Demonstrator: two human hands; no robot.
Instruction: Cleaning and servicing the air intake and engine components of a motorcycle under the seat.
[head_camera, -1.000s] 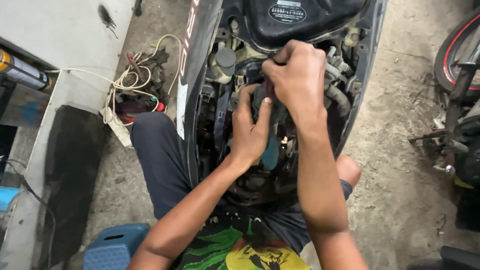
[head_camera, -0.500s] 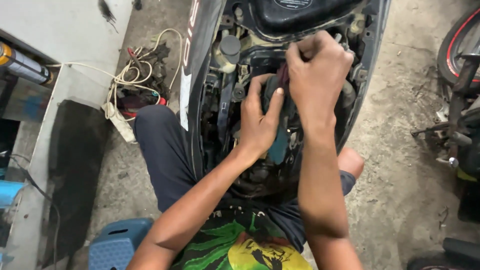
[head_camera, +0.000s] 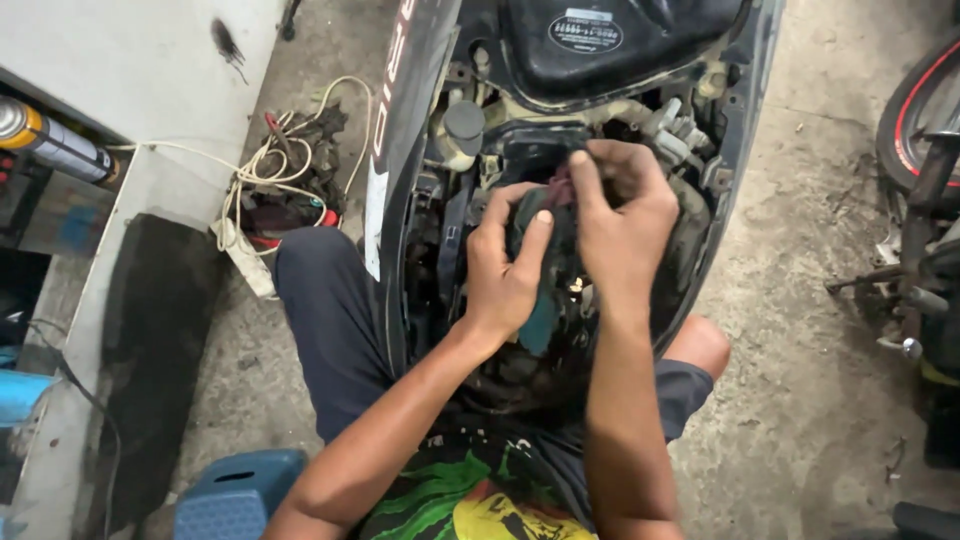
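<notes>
A dark teal cloth (head_camera: 540, 318) is gripped between both hands inside the opened body of a scooter (head_camera: 420, 130), with its loose end hanging just below the left hand's fingers. The left hand (head_camera: 505, 270) is curled around the cloth, thumb pressed against its upper part. The right hand (head_camera: 625, 215) is closed from above, its fingertips (head_camera: 578, 160) pinching a small reddish piece at the top of the cloth, touching the left thumb. Just beyond the fingers a black tank with an oval label (head_camera: 585, 32) is seen, and to their left a grey round cap (head_camera: 463, 120). Well to the left of the hands, a tangle of pale cable (head_camera: 262, 165) lies on the concrete floor (head_camera: 800, 400). A blue stool (head_camera: 235, 495) is seen near the left elbow.
</notes>
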